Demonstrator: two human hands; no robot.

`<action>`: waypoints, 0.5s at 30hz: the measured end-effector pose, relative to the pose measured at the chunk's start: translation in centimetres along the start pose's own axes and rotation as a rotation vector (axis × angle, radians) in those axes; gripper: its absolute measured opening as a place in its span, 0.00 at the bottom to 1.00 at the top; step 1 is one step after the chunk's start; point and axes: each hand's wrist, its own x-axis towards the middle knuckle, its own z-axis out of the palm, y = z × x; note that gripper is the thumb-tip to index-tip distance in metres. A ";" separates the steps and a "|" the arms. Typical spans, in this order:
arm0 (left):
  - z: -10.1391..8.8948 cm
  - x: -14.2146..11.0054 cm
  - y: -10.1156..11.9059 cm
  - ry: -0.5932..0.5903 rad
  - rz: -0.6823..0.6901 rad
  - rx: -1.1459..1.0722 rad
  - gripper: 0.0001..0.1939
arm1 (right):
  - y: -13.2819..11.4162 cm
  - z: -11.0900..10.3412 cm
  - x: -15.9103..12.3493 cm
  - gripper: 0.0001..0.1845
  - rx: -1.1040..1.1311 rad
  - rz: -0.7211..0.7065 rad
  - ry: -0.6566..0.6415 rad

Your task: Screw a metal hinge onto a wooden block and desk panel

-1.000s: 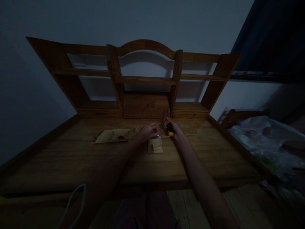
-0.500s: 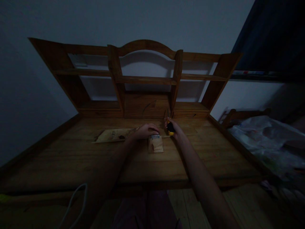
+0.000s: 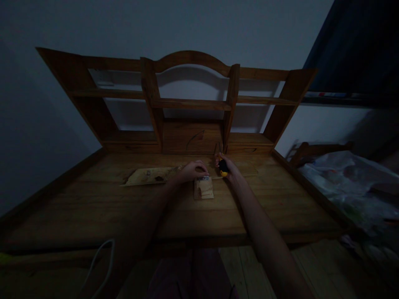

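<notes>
- Your left hand point(image 3: 192, 170), at the centre of the frame, has its thumb and forefinger curled towards each other at the small metal piece point(image 3: 205, 178); whether they pinch it or only rest against it, you cannot tell from this view.
- That metal piece sits at the far edge of the small wooden block point(image 3: 206, 191), which lies flat on the desk point(image 3: 202, 220) just below the centre of the frame.
- Your right hand point(image 3: 231, 167), right of centre, is closed round the yellow-and-black tool point(image 3: 223, 165) – its slim end points towards the top of the frame, apart from the metal piece.
- The step in hand looks like placing or steadying the metal piece with your left fingers, the tool held ready beside it.
- Your next move probably calls for a firm left hold on metal and block together – in this dim light, check that they line up before you bring the tool's end over.
- The rough wooden strip point(image 3: 146, 176) lies left of centre, its right end by your left hand; mind it if you shift that wrist.
</notes>
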 end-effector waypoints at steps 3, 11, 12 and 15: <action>0.4 0.1 0.1 0.041 0.035 0.030 0.11 | 0.0 0.0 0.0 0.08 0.024 0.031 0.010; 0.8 0.0 0.9 0.016 0.011 0.179 0.08 | -0.2 0.1 -0.3 0.07 0.039 0.043 0.004; 0.8 -0.1 1.0 0.009 0.003 0.195 0.08 | -0.2 0.1 -0.3 0.07 0.038 0.042 0.004; 0.8 -0.2 1.4 -0.003 -0.016 0.220 0.08 | -0.2 0.2 -0.3 0.07 0.036 0.039 0.006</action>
